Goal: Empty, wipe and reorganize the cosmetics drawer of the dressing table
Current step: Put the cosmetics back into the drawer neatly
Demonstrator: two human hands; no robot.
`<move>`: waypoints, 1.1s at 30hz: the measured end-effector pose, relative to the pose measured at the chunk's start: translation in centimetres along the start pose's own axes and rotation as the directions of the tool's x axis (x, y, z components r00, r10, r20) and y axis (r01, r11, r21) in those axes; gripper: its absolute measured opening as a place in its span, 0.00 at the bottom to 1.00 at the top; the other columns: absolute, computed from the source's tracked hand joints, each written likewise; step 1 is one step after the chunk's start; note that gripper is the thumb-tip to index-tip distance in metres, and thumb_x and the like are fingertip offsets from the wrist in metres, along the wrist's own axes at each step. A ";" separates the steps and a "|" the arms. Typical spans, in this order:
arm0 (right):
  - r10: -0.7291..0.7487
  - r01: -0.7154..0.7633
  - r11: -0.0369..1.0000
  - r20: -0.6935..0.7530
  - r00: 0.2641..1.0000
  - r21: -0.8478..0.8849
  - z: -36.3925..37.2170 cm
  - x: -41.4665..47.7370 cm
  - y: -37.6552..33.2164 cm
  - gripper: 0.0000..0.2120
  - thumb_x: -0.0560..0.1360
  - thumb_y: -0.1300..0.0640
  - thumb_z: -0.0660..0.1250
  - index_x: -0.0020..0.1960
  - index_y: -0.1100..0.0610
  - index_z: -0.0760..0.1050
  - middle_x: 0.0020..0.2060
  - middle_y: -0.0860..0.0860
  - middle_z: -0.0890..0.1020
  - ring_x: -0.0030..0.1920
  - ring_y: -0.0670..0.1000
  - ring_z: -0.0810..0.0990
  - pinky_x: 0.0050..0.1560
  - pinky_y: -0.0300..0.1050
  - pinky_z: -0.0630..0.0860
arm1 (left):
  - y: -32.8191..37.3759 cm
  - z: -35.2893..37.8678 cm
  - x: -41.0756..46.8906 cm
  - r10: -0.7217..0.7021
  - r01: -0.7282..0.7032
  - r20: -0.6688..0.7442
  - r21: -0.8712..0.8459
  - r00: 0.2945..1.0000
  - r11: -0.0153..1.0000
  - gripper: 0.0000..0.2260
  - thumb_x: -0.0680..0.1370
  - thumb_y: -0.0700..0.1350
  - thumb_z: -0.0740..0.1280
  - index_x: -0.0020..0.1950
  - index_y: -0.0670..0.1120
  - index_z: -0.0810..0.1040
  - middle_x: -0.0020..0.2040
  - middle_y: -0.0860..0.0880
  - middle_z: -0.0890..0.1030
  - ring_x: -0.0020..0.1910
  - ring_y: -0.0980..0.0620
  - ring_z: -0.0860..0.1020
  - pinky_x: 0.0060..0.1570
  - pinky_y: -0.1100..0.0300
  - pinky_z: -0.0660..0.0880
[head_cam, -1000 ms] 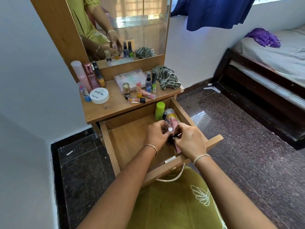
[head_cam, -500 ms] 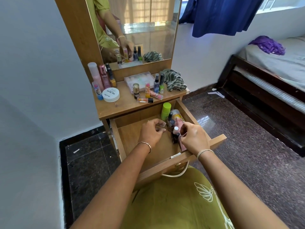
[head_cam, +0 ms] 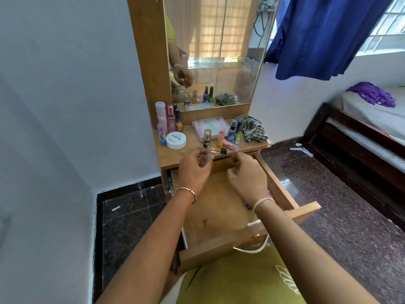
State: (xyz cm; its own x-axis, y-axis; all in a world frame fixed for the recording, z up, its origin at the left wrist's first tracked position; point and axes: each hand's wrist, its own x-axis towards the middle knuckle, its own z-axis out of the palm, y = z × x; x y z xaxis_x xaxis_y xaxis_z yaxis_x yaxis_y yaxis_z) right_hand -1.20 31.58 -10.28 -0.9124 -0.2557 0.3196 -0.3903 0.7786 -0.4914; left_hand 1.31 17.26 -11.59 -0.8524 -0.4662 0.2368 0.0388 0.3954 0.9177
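From the head view, both hands have risen from the right side of the drawer point(head_cam: 221, 207) toward the bench point(head_cam: 173, 157) front edge. The left hand point(head_cam: 194, 170), its grip narrow, pinches something small and blurred; the right hand point(head_cam: 247, 175) is curled, and what it holds I cannot tell. The emptying seems to go on: bottles point(head_cam: 232, 133), a white jar point(head_cam: 176, 140) and a cloth point(head_cam: 252, 128) crowd the bench's back edge below the mirror point(head_cam: 219, 51). Dark tiled floor point(head_cam: 328, 194), bed point(head_cam: 372, 119) at right.
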 end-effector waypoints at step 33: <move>-0.300 0.300 0.954 0.004 0.954 0.005 10.2 16.8 -12.2 0.15 0.74 0.66 0.61 0.60 0.61 0.70 0.57 0.60 0.73 0.55 0.61 0.73 0.52 0.52 0.71 | -6.1 -9.5 11.3 -0.070 0.091 -0.246 0.077 0.967 0.993 0.12 0.69 0.47 0.76 0.48 0.53 0.75 0.44 0.56 0.78 0.38 0.64 0.75 0.39 0.74 0.69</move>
State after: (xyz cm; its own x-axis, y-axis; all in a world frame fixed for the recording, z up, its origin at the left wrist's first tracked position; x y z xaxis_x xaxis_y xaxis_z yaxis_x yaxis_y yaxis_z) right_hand -13.02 11.94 -7.13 -0.7536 -0.4796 0.4495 -0.6467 0.6632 -0.3767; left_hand -3.58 2.07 -11.51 -0.6987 -0.6728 0.2434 -0.0790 0.4107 0.9084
